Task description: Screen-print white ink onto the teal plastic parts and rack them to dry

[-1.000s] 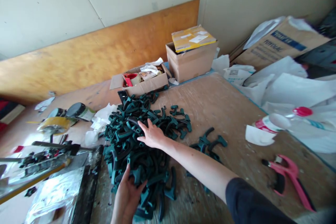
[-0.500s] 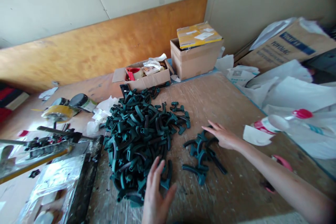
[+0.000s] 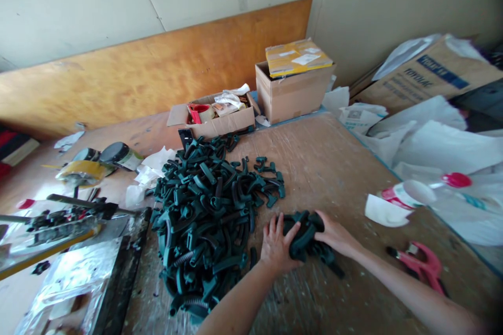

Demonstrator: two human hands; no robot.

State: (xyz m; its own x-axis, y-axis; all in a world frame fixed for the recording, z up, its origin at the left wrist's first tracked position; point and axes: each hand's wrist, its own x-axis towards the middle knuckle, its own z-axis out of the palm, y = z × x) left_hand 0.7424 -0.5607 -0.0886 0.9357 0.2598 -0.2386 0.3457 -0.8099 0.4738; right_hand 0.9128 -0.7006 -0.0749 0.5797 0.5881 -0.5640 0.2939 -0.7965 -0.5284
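A small cluster of dark green curved plastic parts (image 3: pixel 304 233) is on the wooden table between my two hands. My left hand (image 3: pixel 278 243) presses on its left side with fingers spread over the parts. On the right side, my right hand (image 3: pixel 333 233) has its fingers curled round the parts. The parts hide some of my fingertips. To the left lies a large heap of the same green parts (image 3: pixel 204 220), with a few loose ones at its right edge.
Pink tool (image 3: pixel 426 267) and paper cup (image 3: pixel 411 194) lie at the right. Behind stand an open carton (image 3: pixel 222 124) and a taller box (image 3: pixel 294 91). At the left are jars (image 3: pixel 120 154), yellow tape (image 3: pixel 80 172) and a metal fixture (image 3: pixel 70 220). White bags fill the right side.
My left hand has moved up and right from the big heap's edge to the small cluster. My right hand has come down onto it. The cluster's parts are bunched closer together.
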